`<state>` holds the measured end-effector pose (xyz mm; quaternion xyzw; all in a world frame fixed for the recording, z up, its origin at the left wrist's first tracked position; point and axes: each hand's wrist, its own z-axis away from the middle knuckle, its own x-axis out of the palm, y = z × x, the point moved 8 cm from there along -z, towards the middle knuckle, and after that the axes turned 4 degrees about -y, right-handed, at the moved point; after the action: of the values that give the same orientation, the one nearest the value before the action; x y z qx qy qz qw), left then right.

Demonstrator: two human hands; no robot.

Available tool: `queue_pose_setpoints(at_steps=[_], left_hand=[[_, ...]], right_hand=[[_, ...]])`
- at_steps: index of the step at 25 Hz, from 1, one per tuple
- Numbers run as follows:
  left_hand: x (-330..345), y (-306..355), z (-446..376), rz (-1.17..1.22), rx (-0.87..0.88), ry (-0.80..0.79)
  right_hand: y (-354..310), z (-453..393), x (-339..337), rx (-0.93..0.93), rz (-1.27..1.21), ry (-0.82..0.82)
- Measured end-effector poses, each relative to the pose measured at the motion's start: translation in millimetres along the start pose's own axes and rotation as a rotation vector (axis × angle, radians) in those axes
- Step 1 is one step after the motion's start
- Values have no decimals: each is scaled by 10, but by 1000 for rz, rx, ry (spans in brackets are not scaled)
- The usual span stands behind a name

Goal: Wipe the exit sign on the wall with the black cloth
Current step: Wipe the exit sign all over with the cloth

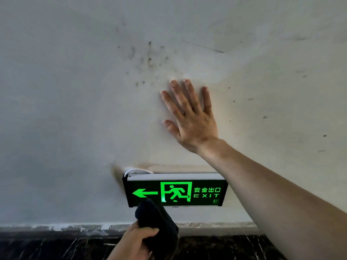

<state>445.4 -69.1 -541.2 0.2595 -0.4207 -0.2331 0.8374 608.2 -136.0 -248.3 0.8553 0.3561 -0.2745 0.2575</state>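
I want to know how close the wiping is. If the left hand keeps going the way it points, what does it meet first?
Probably the exit sign: the left hand aims the black cloth at its lower left, below the arrow. Contact is unclear.

Exit sign (175, 190) on wall glowed green on black. Left-pointing arrow at left end. Running-figure-through-doorway pictogram at centre. Right of it, Chinese characters "安全出口", with "EXIT" in spaced capitals directly beneath. Small green dot cluster at lower right corner, too small to read. No other text legible.
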Motion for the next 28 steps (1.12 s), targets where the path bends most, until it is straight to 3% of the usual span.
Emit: queue_pose_setpoints(at_steps=[2, 5, 10, 12, 17, 23, 28], left_hand=[[202, 115, 132, -101, 14, -144], [467, 260, 290, -298, 58, -270], [828, 395, 425, -709, 145, -417], [896, 386, 449, -819, 121, -409], [860, 264, 434, -849, -3, -357], [756, 357, 522, -634, -34, -268], [867, 651, 778, -260, -16, -104]], right_hand=[[-84, 115, -160, 7, -193, -32], [-161, 580, -332, 134, -716, -116], [-344, 1578, 80, 534, -1312, -806], [-336, 1783, 111, 560, -1370, -899], [-256, 1953, 62, 559, -1288, -818], [17, 1995, 94, 980, -1341, -610], [98, 1796, -187, 1286, -1445, -497]])
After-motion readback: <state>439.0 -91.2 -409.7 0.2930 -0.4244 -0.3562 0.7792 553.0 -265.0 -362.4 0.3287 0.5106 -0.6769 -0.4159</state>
